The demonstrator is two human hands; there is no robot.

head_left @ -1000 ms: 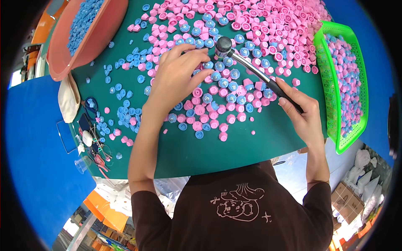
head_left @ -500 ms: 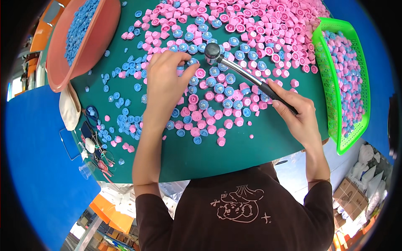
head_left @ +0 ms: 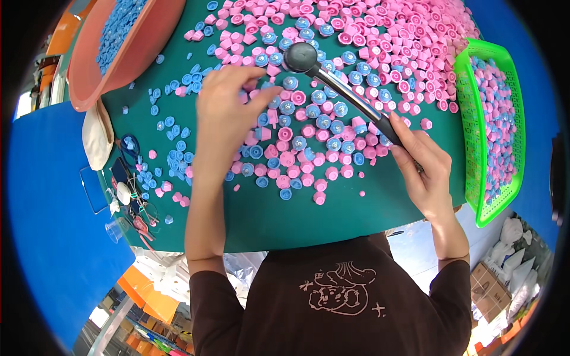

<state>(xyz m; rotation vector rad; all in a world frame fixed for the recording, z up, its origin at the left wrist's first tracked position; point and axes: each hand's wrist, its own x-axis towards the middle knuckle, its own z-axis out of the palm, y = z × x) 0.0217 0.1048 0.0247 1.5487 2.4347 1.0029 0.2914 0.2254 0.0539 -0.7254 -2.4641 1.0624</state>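
Observation:
My right hand [head_left: 424,169] grips the dark handle of a hammer [head_left: 350,95] with a shiny shaft. Its round dark head hovers over the small plastic pieces, left of the handle. My left hand [head_left: 228,110] is above the table with thumb and forefinger apart, nothing visible between them. Just right of its fingertips stands a pink cup with a blue flower-shaped top [head_left: 290,83], and several similar pairs surround it. Plain pink cups [head_left: 331,172] lie nearer to me. Loose blue flower-shaped pieces [head_left: 177,157] are scattered left of my left forearm.
A big heap of pink cups [head_left: 409,35] covers the far right of the green table [head_left: 356,213]. On the right, a green basket [head_left: 475,148] holds mixed pieces. A reddish basin [head_left: 142,41] with blue pieces tilts at far left, above a white cloth pouch [head_left: 95,139] and small clutter.
My left hand has drawn back leftward from the blue-topped cup, its thumb and forefinger farther apart. The hammer head has risen. The whole view has shifted slightly.

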